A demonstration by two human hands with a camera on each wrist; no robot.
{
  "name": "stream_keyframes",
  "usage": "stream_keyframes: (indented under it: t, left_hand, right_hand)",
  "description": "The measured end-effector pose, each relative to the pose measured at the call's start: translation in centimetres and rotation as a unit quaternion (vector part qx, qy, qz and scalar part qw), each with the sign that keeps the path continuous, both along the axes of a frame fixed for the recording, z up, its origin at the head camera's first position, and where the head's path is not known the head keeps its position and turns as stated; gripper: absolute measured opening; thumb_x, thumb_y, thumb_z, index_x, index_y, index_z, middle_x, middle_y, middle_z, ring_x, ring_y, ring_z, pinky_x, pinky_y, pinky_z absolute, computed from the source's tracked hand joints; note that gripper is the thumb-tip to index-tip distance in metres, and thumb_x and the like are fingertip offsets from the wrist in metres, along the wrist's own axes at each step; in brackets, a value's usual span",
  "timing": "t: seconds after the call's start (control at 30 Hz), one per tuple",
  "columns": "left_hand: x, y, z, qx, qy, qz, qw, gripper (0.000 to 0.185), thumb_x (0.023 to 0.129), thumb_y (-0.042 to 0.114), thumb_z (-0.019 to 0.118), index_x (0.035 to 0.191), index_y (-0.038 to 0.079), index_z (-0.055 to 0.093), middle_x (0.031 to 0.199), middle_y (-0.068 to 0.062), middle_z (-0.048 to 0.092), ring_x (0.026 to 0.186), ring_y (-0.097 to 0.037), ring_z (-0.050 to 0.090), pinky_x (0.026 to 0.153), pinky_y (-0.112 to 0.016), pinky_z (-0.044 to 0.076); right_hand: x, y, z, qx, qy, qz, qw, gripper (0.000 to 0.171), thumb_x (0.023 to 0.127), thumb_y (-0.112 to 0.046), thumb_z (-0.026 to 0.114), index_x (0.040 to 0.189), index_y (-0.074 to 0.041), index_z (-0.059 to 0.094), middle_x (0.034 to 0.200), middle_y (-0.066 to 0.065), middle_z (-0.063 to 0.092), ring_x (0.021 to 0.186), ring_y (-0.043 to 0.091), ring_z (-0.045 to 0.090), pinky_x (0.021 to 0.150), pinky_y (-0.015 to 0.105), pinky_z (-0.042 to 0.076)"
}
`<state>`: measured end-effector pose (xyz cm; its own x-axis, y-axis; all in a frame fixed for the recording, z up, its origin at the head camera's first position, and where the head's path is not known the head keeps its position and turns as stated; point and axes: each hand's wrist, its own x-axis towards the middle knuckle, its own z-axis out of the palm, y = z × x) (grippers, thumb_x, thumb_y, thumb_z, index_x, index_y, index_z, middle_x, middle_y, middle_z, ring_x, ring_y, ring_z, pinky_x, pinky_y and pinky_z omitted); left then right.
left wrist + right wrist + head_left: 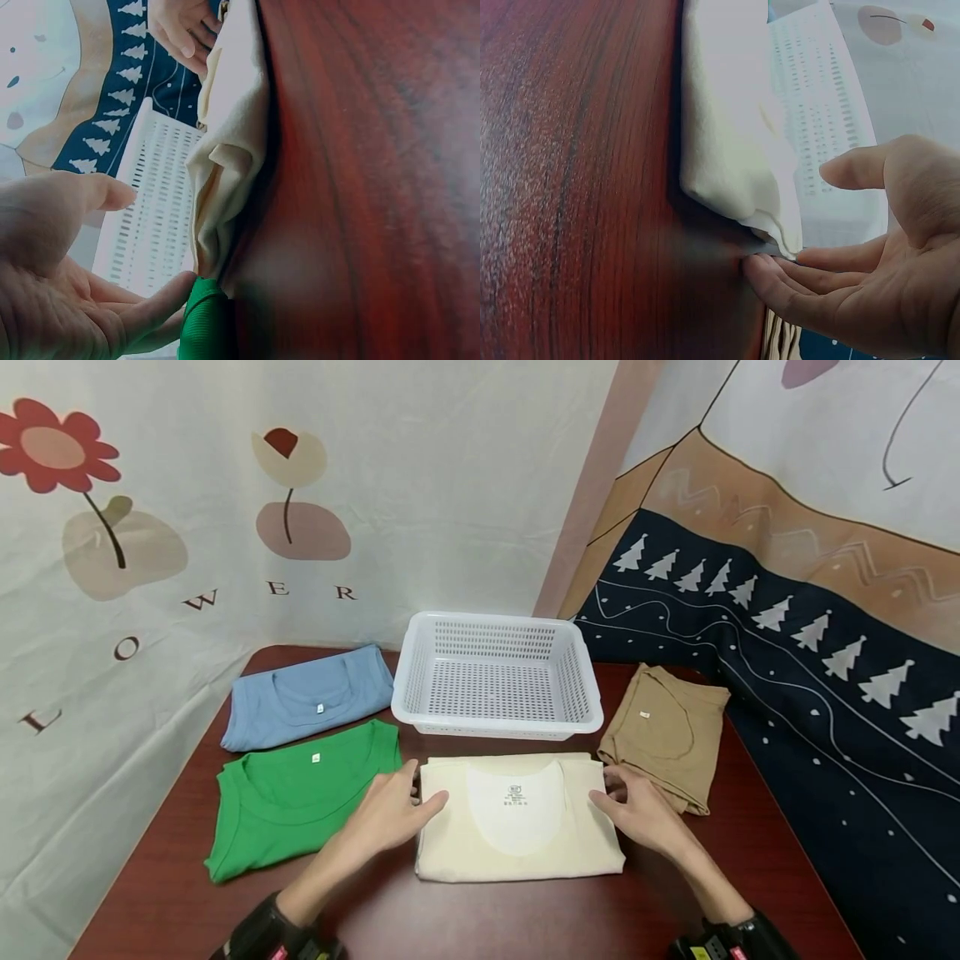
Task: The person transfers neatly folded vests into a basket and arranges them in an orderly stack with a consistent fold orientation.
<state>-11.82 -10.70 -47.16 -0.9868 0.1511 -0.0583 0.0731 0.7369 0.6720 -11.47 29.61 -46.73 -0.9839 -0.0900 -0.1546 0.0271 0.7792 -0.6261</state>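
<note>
A folded cream-coloured shirt [517,827], with a white neck panel and printed label, lies flat in the middle of the table. My left hand [393,806] is at its left side, fingertips right at the folded edge and thumb raised apart from the fingers. In the left wrist view those fingertips also meet the green shirt [204,322]. On the other side, my right hand [637,810] has its fingers low along the right edge. Its thumb [851,168] stands well away from the fingers in the right wrist view.
Behind the cream shirt stands a white perforated plastic basket [510,727] with nothing in it. A folded blue shirt [311,697] lies at the left, beyond the green one. At the right is a folded tan shirt [663,735]. Printed cloth [465,485] hangs behind the dark red table [517,922].
</note>
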Motion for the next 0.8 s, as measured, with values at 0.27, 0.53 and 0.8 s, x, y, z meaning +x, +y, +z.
stream_keyframes:
  t: [0.27,0.53,0.8]
  left_hand:
    - [-1.0,0.3,0.3,-0.027,-0.016,-0.018,0.9994,0.087,0.099,0.047,0.080,0.156,-0.013,0.055,0.126,-0.024,0.081,0.117,-0.035,0.079,0.095,-0.052,0.066]
    - [-1.7,0.5,0.3,0.003,-0.039,-0.020,0.9990,0.092,0.097,0.047,0.083,0.161,-0.011,0.051,0.135,-0.025,0.078,0.125,-0.038,0.076,0.102,-0.055,0.065]
    - [-2.4,0.5,-0.1,0.059,-0.082,-0.006,0.9949,0.080,0.094,0.041,0.088,0.154,-0.004,0.059,0.129,-0.017,0.081,0.115,-0.029,0.080,0.092,-0.044,0.067]
  right_hand:
    - [-0.4,-0.3,0.0,-0.053,-0.047,-0.024,0.997,0.069,0.109,-0.031,0.075,0.160,0.009,0.052,0.149,0.033,0.066,0.134,0.045,0.071,0.102,0.050,0.066]
    - [-0.9,-0.1,0.1,-0.166,-0.119,-0.067,0.977,0.081,0.111,-0.025,0.071,0.168,0.016,0.031,0.149,0.037,0.058,0.127,0.037,0.070,0.101,0.046,0.067]
    - [-1.0,0.3,-0.7,-0.215,-0.137,-0.070,0.964,0.065,0.111,-0.020,0.070,0.157,0.020,0.047,0.130,0.029,0.076,0.108,0.025,0.078,0.088,0.037,0.067]
